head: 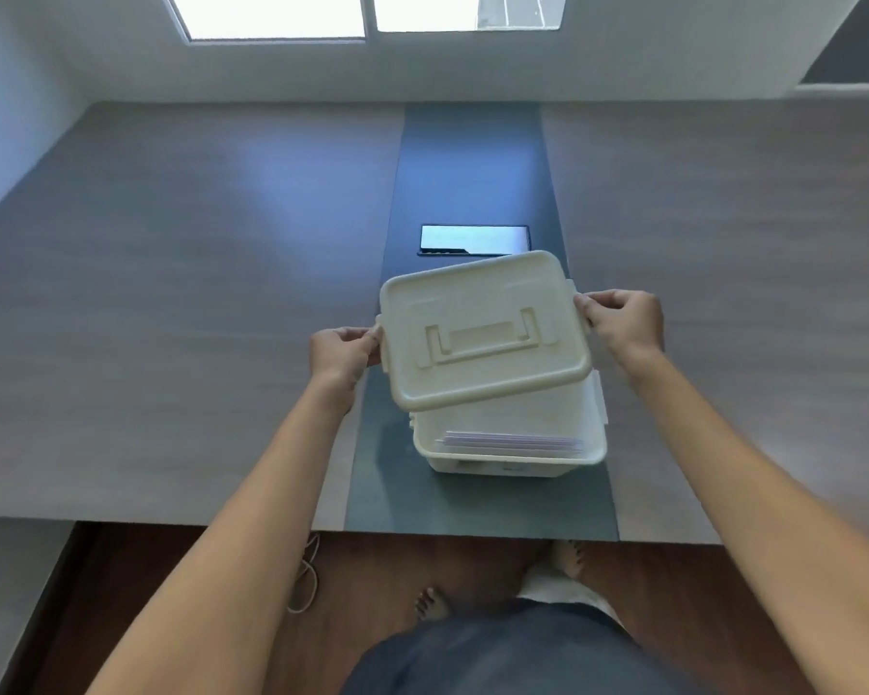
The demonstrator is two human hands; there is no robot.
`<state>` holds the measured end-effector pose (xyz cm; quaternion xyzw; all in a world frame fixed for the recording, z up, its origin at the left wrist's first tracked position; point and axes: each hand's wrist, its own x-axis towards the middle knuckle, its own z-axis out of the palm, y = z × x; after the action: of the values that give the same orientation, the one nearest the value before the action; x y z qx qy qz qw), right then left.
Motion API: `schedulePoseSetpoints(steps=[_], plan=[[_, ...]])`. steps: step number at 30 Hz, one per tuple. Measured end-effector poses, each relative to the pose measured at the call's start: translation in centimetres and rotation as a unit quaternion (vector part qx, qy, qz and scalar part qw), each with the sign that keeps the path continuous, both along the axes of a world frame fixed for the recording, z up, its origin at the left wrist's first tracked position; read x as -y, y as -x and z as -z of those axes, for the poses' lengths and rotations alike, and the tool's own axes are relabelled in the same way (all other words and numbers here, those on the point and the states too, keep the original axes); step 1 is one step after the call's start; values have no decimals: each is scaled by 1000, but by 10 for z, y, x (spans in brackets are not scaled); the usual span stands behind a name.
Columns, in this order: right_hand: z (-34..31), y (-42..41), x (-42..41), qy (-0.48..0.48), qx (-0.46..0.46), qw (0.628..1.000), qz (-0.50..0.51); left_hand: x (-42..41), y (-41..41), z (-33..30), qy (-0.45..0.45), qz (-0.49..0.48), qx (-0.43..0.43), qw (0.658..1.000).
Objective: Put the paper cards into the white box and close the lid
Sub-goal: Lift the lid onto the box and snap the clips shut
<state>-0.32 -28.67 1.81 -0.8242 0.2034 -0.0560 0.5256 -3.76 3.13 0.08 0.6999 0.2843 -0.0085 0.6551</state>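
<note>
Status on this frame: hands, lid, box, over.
Left hand and right hand hold lid by its ends, tilted above white box. Paper cards inside. Nothing in the way.

Single head-worn wide-angle view, pitched steeply forward and down from above the near edge of the grey wood-grain table with a dark blue centre strip, close enough that both bare forearms run in from the bottom corners. Frame reaches from the person's feet on the brown floor below that edge to the bright windows beyond the table's far edge. No second view, so no overlap.
</note>
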Motion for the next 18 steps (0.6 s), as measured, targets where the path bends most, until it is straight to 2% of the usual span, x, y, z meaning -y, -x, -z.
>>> schedulePoseSetpoints(steps=[7, 14, 18], plan=[[24, 56, 30, 15, -21, 999, 37, 29, 13, 22, -70, 54, -14, 996], [45, 80, 25, 32, -43, 998, 38, 42, 21, 31, -157, 71, -31, 985], [49, 86, 24, 40, -44, 997, 47, 46, 27, 37, -164, 81, -39, 982]])
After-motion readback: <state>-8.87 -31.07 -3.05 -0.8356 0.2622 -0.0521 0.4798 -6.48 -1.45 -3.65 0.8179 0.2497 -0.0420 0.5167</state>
